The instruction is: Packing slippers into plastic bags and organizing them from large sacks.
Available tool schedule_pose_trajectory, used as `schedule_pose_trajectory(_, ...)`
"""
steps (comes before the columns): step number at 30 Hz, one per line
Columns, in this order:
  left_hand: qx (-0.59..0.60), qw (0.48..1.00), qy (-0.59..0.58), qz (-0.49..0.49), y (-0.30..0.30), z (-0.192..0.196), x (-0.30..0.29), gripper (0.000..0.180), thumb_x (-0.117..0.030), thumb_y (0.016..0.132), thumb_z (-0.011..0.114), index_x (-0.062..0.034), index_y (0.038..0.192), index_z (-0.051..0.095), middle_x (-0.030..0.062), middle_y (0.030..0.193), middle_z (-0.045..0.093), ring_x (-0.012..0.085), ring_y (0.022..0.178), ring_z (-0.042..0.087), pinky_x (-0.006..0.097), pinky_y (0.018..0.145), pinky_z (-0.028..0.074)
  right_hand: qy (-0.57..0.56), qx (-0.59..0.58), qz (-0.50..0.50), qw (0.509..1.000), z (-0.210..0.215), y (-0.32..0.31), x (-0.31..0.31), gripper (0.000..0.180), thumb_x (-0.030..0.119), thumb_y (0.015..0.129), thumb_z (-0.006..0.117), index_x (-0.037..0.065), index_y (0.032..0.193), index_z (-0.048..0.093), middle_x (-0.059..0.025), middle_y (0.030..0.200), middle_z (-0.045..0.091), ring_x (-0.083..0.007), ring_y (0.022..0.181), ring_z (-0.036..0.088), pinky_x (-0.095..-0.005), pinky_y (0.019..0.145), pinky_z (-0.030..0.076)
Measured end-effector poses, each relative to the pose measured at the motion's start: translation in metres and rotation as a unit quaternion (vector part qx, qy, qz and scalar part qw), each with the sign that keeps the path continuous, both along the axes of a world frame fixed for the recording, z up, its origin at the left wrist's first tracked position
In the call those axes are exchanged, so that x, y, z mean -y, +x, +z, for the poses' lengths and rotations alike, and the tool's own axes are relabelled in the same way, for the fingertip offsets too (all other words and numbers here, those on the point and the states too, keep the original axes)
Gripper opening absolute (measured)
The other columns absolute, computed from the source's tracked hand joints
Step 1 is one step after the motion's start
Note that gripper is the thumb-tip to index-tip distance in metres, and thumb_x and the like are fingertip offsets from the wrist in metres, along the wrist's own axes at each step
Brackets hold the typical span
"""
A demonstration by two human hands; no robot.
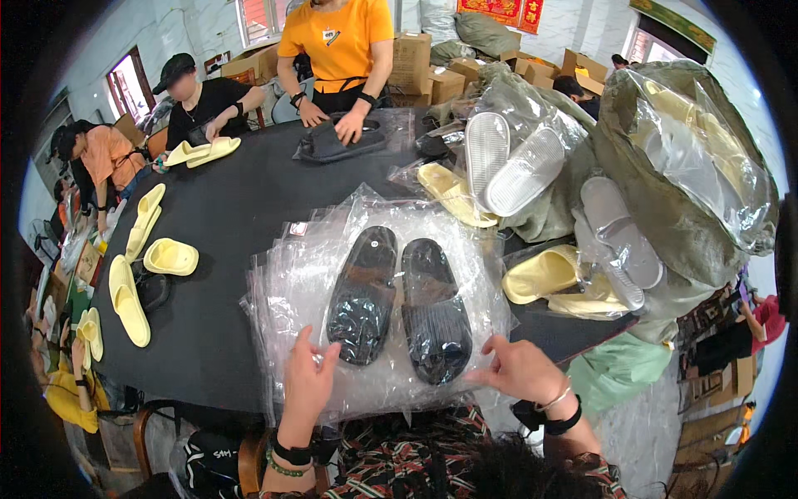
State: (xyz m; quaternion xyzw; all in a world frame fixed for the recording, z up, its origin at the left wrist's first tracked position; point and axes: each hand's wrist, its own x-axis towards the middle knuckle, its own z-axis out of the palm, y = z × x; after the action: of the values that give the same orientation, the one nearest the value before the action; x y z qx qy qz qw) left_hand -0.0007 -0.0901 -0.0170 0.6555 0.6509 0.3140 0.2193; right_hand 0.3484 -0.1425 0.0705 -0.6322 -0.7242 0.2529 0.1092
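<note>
A pair of black slippers (437, 333) lies side by side inside a clear plastic bag, on top of a fanned stack of clear plastic bags (278, 312) at the table's near edge. My left hand (307, 374) is at the near left of the bagged pair, thumb and forefinger apart, over the plastic. On the near right, my right hand (525, 372) has its fingertips by the bag's corner, thumb apart from the curled fingers. Whether the fingertips touch the plastic is unclear. Nothing shows gripped in either hand.
Bagged yellow slippers (544, 274) and grey slippers (619, 233) lie to the right, beside a bulging sack (665, 208). Loose yellow slippers (129, 299) are on the black table (220, 224) at left. Across it, a person in orange (337, 50) handles black slippers (341, 143).
</note>
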Motion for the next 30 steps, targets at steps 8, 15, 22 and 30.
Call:
schedule_pose_trajectory(8,0.325,0.940,-0.095,-0.046,0.023,0.008,-0.008,0.056,-0.005,0.090,0.070,-0.0003,0.141,0.046,0.0029,0.084,0.057,0.0103,0.071,0.056,0.025,0.066,0.048,0.097,-0.103,-0.020,0.990,-0.058,-0.003,-0.014,0.028,0.022,0.086,0.076,0.000,0.093,0.060,-0.0167,0.073,0.069,-0.0334,0.068,0.070,-0.0382,0.062,0.055)
schedule_pose_trajectory(15,0.136,0.985,0.099,-0.044,0.039,0.073,0.022,0.045,0.005,0.091,0.062,0.0013,0.135,0.054,0.0078,0.098,0.061,0.0142,0.083,0.060,0.029,0.078,0.052,0.206,-0.220,-0.081,0.950,-0.025,-0.011,-0.033,0.011,0.004,0.092,0.065,0.000,0.094,0.055,-0.0177,0.075,0.068,-0.0324,0.069,0.071,-0.0339,0.059,0.054)
schedule_pose_trajectory(22,0.079,0.964,0.224,-0.120,0.032,0.060,0.078,0.048,-0.004,0.092,0.065,0.0050,0.136,0.049,0.0197,0.130,0.059,0.0273,0.116,0.061,0.035,0.100,0.047,0.304,-0.335,-0.048,0.890,-0.024,-0.020,-0.057,0.016,-0.001,0.096,0.061,-0.002,0.111,0.057,-0.0115,0.090,0.071,-0.0129,0.083,0.071,-0.0255,0.071,0.054)
schedule_pose_trajectory(30,0.022,0.858,-0.244,-0.451,0.047,0.074,0.073,0.057,-0.024,0.094,0.068,-0.0134,0.147,0.049,0.0165,0.108,0.073,0.0246,0.089,0.074,0.035,0.079,0.057,0.297,-0.182,-0.123,0.929,-0.058,-0.011,-0.058,0.078,0.026,0.092,0.070,-0.009,0.146,0.026,-0.0343,0.156,0.019,-0.0451,0.147,0.021,-0.0464,0.118,0.021)
